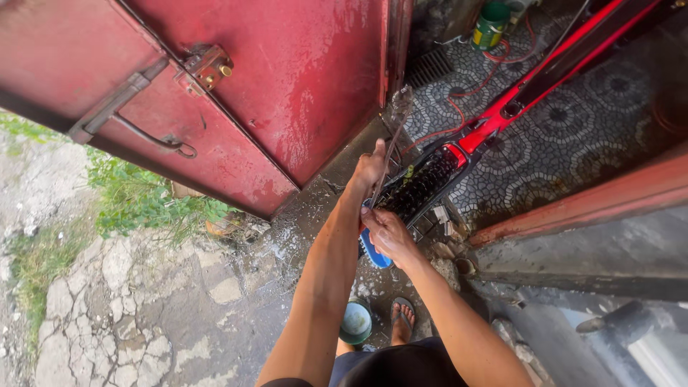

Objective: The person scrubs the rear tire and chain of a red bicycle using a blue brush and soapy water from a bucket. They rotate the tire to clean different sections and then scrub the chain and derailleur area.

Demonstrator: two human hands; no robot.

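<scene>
Ground outside: cracked concrete (143,301), wet nr the doorway, weeds (136,201) along the door's foot. Small teal bowl (356,322) sits on it, just beside a sandalled foot (403,319). Loose stones (444,261) at the threshold. Inside: patterned tile floor (573,129), w/ red cable (473,82) trailing across and green can (490,25) at far end.

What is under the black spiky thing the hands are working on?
Under the black toothed part a blue brush pokes out, gripped by the right hand, above wet broken concrete. The brush's bristles and the part's underside are hidden.
</scene>
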